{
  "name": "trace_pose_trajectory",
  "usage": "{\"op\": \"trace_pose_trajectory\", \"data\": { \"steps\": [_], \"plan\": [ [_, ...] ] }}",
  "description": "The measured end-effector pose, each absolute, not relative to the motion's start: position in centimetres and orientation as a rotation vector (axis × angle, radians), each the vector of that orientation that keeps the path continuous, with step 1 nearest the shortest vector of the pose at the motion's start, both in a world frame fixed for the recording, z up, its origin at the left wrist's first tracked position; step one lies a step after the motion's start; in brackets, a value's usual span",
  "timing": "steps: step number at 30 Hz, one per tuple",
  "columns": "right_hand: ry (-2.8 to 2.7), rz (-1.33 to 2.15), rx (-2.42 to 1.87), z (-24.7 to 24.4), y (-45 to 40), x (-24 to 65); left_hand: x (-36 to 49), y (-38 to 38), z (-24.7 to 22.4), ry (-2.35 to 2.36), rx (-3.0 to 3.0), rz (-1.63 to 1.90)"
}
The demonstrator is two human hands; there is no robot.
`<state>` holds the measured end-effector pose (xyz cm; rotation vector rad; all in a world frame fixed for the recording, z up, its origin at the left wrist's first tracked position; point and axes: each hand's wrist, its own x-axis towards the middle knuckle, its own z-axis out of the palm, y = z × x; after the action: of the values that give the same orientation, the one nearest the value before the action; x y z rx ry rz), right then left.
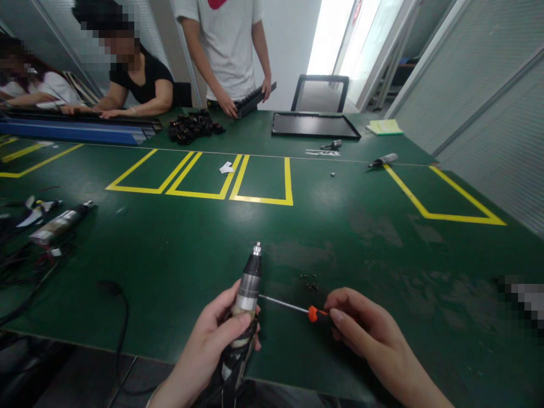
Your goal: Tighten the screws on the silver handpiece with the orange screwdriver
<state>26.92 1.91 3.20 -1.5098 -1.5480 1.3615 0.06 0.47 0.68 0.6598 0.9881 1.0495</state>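
Observation:
My left hand [219, 328] is wrapped round an electric screwdriver [249, 292], its silver nose pointing up and away from me. In my right hand [365, 328] is a screwdriver [317, 314] with an orange and black handle. The thin shaft points left, and its tip is close to the side of the electric screwdriver; whether they touch I cannot tell. Several small screws [311, 286] lie on the green table [191, 255] just beyond the handle. My right palm hides the rear of that handle.
Another electric screwdriver [63, 221] lies at left among cables [17, 272]; a third [385, 161] lies at back right. Across the table are a black frame panel [315, 126], a pile of black parts [193, 126] and yellow tape outlines [263, 200]. A standing person [229, 51] holds a black strip.

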Motion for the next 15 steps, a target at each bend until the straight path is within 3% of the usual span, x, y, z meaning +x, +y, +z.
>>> {"op": "trace_pose_trajectory", "data": {
  "steps": [8, 15],
  "plan": [
    [-1.546, 1.078, -1.463, 3.52, 2.1, 26.93, 0.03, 0.58, 0.8, 1.003, 0.654, 1.038],
    [-1.657, 1.049, -1.517, 3.66, 2.26, 26.81, -0.12, 0.53, 0.53, 0.988, 0.661, 1.031]
  ]
}}
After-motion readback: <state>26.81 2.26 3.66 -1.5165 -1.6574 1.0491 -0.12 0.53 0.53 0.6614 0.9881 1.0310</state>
